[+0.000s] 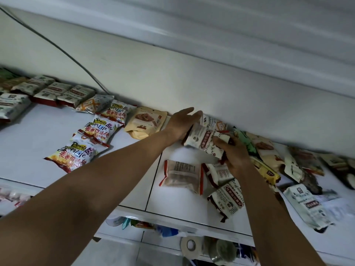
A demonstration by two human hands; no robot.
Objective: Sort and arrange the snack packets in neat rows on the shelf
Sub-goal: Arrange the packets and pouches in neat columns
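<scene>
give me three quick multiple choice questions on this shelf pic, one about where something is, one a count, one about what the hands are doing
1. Where does the beige packet lie?
A. against the back wall, left of the hands
B. at the shelf's front edge
C. on the lower shelf

2. How many white, yellow and red packets form the diagonal row?
A. one
B. three
C. six

3. What is the right hand doing?
A. resting flat on bare shelf
B. gripping a white-and-maroon packet
C. hanging off the shelf

Answers
1. A: it lies by the wall, just left of the left hand.
2. B: three matching packets overlap in a line.
3. B: its fingers close on the white-and-maroon packet, while the left hand steadies the same bundle.
</scene>
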